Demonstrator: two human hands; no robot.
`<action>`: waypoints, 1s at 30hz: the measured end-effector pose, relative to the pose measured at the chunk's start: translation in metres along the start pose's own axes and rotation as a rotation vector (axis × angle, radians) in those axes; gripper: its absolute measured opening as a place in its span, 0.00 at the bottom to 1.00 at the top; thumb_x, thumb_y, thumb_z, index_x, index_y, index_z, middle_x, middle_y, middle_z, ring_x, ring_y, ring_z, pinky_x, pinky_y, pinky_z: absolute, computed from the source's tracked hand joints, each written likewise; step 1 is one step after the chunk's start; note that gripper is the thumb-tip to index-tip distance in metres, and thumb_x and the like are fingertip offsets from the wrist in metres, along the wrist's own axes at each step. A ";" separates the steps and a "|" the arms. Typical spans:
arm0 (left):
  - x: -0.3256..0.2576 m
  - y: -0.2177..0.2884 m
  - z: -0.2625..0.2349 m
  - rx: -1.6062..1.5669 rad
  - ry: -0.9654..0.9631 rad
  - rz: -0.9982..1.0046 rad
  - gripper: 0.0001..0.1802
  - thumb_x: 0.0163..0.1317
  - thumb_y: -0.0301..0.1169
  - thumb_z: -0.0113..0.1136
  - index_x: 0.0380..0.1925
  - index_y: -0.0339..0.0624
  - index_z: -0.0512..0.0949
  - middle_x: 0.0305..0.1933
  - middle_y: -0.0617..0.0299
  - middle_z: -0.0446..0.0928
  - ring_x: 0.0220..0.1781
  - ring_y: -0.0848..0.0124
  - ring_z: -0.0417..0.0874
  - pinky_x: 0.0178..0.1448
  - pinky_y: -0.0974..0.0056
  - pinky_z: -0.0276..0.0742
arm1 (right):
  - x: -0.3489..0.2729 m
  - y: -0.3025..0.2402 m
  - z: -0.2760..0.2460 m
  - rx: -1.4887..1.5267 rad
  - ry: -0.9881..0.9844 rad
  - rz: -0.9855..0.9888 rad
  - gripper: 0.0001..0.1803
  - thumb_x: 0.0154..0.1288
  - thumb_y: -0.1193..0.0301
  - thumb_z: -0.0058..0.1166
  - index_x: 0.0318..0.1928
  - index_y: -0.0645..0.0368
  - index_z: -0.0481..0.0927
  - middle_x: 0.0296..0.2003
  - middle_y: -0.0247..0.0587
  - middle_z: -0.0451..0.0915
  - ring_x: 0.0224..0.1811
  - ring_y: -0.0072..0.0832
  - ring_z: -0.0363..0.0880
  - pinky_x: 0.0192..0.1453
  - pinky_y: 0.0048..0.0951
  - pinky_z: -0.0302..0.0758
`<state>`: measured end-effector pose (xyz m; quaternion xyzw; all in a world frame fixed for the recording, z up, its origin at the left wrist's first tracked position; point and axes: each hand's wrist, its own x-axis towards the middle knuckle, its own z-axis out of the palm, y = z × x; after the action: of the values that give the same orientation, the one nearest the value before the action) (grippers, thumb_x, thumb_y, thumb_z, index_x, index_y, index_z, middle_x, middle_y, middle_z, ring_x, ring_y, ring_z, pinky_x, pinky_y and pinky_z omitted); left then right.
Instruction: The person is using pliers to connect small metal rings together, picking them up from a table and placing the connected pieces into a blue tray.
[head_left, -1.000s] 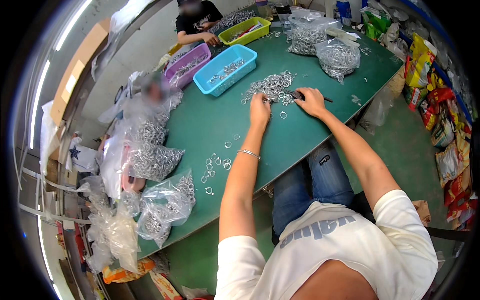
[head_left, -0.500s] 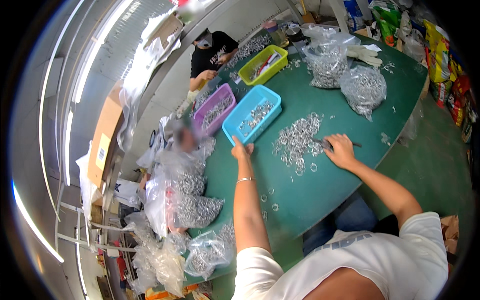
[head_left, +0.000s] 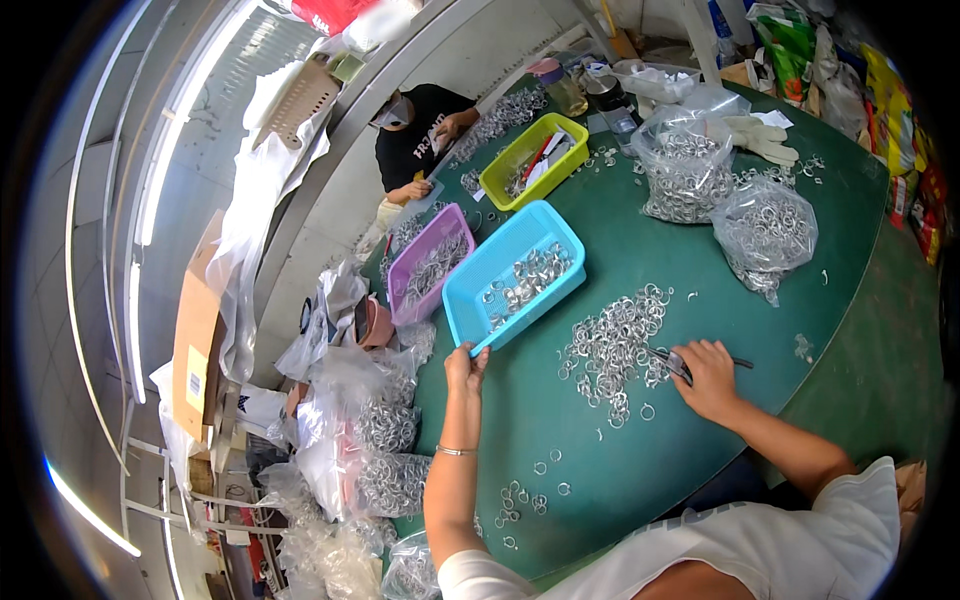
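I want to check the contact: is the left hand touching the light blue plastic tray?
Touching. The head view shows the left hand with fingertips on the near corner of the light blue plastic tray.

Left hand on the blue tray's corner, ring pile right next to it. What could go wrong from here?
1. The left hand grips only the near corner of the blue tray; a pull or lift there could tilt it and spill its metal rings.
2. The tray sits close to the loose ring pile; sliding it may scatter rings.
3. The right hand holds a dark tool at the pile's edge; a sweep could knock stray rings off the green table.
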<state>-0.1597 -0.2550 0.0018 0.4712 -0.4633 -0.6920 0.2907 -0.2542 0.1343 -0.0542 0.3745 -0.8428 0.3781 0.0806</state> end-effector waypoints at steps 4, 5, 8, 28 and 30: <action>0.039 0.044 0.011 -0.166 -0.105 -0.066 0.10 0.56 0.22 0.43 0.34 0.22 0.63 0.24 0.43 0.72 0.16 0.61 0.77 0.16 0.70 0.79 | 0.002 -0.003 -0.001 0.022 -0.010 0.005 0.17 0.44 0.73 0.57 0.38 0.60 0.73 0.29 0.40 0.70 0.35 0.38 0.68 0.39 0.36 0.61; 0.038 0.054 0.037 -0.148 -0.040 0.045 0.09 0.55 0.21 0.44 0.33 0.21 0.63 0.25 0.43 0.72 0.16 0.61 0.77 0.17 0.70 0.80 | 0.002 -0.001 -0.002 0.010 -0.012 0.014 0.17 0.44 0.73 0.57 0.38 0.60 0.73 0.29 0.40 0.70 0.35 0.38 0.68 0.39 0.36 0.61; 0.070 0.083 0.064 -0.185 0.026 0.128 0.09 0.54 0.20 0.44 0.32 0.21 0.63 0.27 0.45 0.71 0.19 0.58 0.78 0.19 0.66 0.82 | 0.003 -0.003 -0.001 0.010 -0.037 0.007 0.17 0.43 0.73 0.57 0.38 0.61 0.73 0.29 0.40 0.70 0.35 0.38 0.68 0.39 0.37 0.61; 0.170 0.079 0.098 0.100 0.078 0.193 0.28 0.59 0.50 0.49 0.35 0.28 0.67 0.18 0.49 0.75 0.12 0.67 0.75 0.13 0.70 0.69 | 0.010 -0.007 -0.004 -0.022 -0.056 0.041 0.17 0.41 0.72 0.58 0.37 0.60 0.74 0.29 0.41 0.71 0.33 0.39 0.69 0.38 0.36 0.62; 0.155 0.073 0.090 0.056 0.123 0.214 0.31 0.58 0.54 0.47 0.33 0.30 0.68 0.16 0.51 0.73 0.11 0.67 0.73 0.12 0.69 0.66 | 0.009 -0.012 -0.006 -0.015 -0.062 0.032 0.17 0.41 0.72 0.57 0.36 0.60 0.74 0.29 0.42 0.71 0.33 0.39 0.68 0.38 0.36 0.62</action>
<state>-0.3051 -0.3816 0.0201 0.4684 -0.5114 -0.6136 0.3775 -0.2530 0.1279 -0.0396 0.3718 -0.8536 0.3612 0.0510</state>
